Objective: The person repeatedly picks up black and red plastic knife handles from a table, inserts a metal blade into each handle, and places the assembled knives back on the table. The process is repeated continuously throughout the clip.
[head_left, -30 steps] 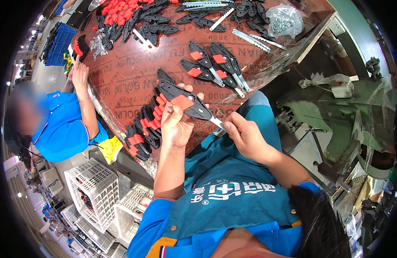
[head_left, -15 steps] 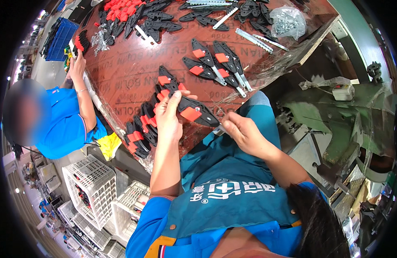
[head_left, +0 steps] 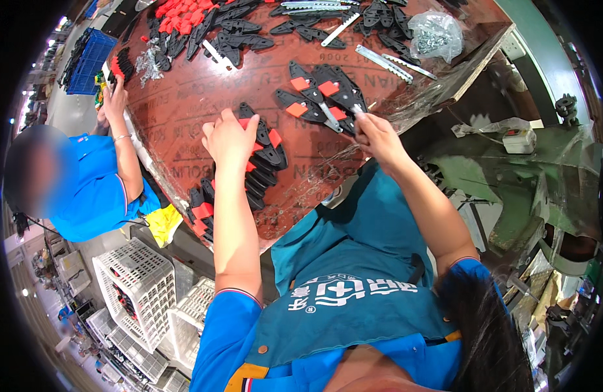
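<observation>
My left hand (head_left: 229, 138) hovers over a row of black tapered plastic pieces with red tabs (head_left: 262, 155), at the left part of the table. Its thumb and fingers are apart beside the top piece's red tab, and the fingertips are partly hidden. Farther right, my right hand (head_left: 378, 138) is closed on the lower end of a black piece with a metal strip (head_left: 344, 91). That piece lies in a cluster of similar black pieces with red tabs (head_left: 301, 104), some with metal strips sticking out toward me.
Loose black pieces (head_left: 239, 39), red parts (head_left: 184, 14), toothed metal strips (head_left: 383, 64) and a clear bag of small metal parts (head_left: 437, 36) lie at the back. A co-worker in blue (head_left: 96, 170) works at left, above white crates (head_left: 135, 287). A green machine (head_left: 497, 176) stands right.
My right hand has carried the black piece from in front of me up to the cluster at right. My left hand has let go of it and shifted left over the row.
</observation>
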### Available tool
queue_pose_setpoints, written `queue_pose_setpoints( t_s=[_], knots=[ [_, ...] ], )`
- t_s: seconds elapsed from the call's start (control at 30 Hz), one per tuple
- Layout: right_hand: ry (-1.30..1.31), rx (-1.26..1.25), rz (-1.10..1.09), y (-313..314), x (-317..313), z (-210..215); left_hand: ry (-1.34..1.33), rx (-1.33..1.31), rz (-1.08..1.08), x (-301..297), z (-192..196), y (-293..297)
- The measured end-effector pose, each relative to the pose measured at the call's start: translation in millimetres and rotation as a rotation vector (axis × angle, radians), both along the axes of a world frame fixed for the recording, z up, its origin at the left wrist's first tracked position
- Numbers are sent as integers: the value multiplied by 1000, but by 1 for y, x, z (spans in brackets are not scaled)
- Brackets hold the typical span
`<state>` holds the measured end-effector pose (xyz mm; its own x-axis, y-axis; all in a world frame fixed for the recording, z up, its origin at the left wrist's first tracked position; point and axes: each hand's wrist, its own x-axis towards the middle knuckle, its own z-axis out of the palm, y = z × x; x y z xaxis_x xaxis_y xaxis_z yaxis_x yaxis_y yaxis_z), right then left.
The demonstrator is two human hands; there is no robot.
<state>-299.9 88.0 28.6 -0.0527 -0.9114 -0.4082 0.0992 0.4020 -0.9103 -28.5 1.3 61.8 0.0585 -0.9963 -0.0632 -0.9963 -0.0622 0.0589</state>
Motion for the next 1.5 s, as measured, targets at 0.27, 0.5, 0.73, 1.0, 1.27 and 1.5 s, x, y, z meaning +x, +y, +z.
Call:
queue_pose_setpoints(
  t_s=[0.27,0.5,0.73,1.0,1.27,1.5],
  knots=[
    [1310,-210,53,-41,-48,5,-51,-34,16,-15,-32,-6],
    [1483,-495,-39,-131,-86,-56,630,-600,-90,-21,7,1],
    [1471,-394,346,-150,-67,-41,2422,416,497,-23,18,57],
    [1579,-536,340,-50,-78,-40,2349,496,473,-33,12,98],
    [1561,-159,-137,-42,-65,-41,2405,477,308,-47,10,111],
    [1315,316,87,-70,-71,-8,2439,494,126,-48,4,112]
  ],
)
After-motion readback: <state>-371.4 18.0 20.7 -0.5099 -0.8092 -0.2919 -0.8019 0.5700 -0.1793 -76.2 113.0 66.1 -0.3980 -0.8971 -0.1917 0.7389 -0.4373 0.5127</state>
